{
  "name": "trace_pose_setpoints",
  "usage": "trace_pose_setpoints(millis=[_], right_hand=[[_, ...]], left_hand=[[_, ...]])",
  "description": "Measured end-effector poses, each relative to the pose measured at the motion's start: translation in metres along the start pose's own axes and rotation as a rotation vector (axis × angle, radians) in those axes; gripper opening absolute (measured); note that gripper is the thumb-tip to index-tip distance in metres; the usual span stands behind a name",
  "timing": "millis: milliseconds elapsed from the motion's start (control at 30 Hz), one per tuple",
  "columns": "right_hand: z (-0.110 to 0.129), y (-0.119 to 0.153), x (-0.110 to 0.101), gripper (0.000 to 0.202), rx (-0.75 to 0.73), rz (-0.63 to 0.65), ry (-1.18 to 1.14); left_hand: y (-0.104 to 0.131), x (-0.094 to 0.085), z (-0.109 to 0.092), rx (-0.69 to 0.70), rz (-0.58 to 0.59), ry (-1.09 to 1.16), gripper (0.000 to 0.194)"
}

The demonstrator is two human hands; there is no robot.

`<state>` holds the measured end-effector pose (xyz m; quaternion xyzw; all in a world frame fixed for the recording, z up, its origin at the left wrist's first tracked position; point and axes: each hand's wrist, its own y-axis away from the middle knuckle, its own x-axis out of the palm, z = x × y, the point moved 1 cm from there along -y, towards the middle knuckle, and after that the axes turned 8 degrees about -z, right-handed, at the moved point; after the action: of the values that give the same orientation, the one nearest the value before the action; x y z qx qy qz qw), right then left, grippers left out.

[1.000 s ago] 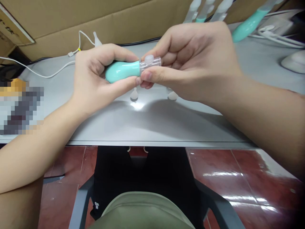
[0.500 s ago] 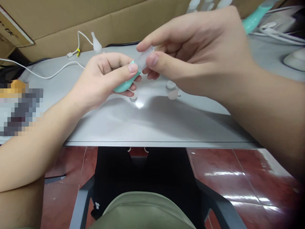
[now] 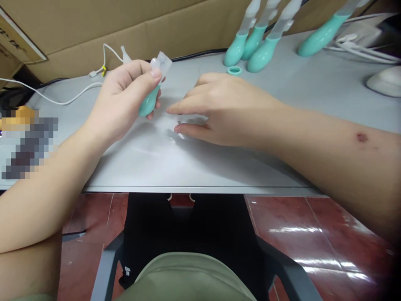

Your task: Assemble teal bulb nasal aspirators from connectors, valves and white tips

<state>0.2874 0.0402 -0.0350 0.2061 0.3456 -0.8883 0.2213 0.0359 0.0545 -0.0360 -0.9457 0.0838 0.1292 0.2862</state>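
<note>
My left hand [image 3: 125, 98] grips a teal bulb with a clear plastic tip [image 3: 156, 83], held nearly upright above the grey table [image 3: 188, 163], clear end up. My right hand [image 3: 219, 108] lies low on the table just right of it, palm down, with fingertips touching small clear parts [image 3: 191, 120] that it mostly hides. Whether the fingers pinch one of them I cannot tell.
Three finished teal bulbs with clear tips [image 3: 253, 39] stand at the back, a teal ring [image 3: 234, 70] in front of them, another bulb [image 3: 322, 33] farther right. White cables [image 3: 62, 98] and a cardboard box [image 3: 125, 25] lie behind. A white object [image 3: 385, 79] sits far right.
My right hand let go of the clear tip and dropped to the table onto the small clear parts. My left hand turned the bulb upright and moved it left.
</note>
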Motion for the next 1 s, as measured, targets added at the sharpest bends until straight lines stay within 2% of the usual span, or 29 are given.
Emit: trace_pose_setpoints(millis=[33,100,133,200,333,433,500,600,1000], right_hand=[[0.003,0.002,0.002,0.009,-0.073,0.122,0.31],[0.011,0.006,0.002,0.024,-0.154,0.23,0.585],[0.015,0.007,0.001,0.027,-0.175,0.231,0.628],[0.02,0.009,-0.003,0.025,-0.207,0.162,0.571],[0.023,0.006,-0.013,0.015,-0.21,-0.13,0.293],[0.024,0.001,-0.016,0.01,-0.14,-0.339,0.068],[0.025,-0.002,-0.016,0.009,-0.085,-0.431,-0.044],[0.028,-0.004,-0.013,0.007,-0.064,-0.472,-0.123],[0.03,0.0,-0.01,0.016,-0.043,-0.394,-0.159]], left_hand=[[0.002,0.002,-0.004,0.015,0.009,-0.021,0.044],[0.007,0.003,-0.011,0.075,0.028,-0.098,0.048],[0.009,0.002,-0.013,0.114,0.035,-0.15,0.05],[0.011,-0.002,-0.013,0.169,0.05,-0.251,0.053],[0.012,-0.014,-0.002,0.249,0.059,-0.313,0.049],[0.012,-0.018,0.002,0.349,0.059,-0.309,0.06],[0.012,-0.019,0.002,0.374,0.066,-0.296,0.064],[0.012,-0.019,-0.001,0.401,0.069,-0.264,0.06],[0.019,-0.001,-0.014,0.383,0.051,-0.267,0.067]])
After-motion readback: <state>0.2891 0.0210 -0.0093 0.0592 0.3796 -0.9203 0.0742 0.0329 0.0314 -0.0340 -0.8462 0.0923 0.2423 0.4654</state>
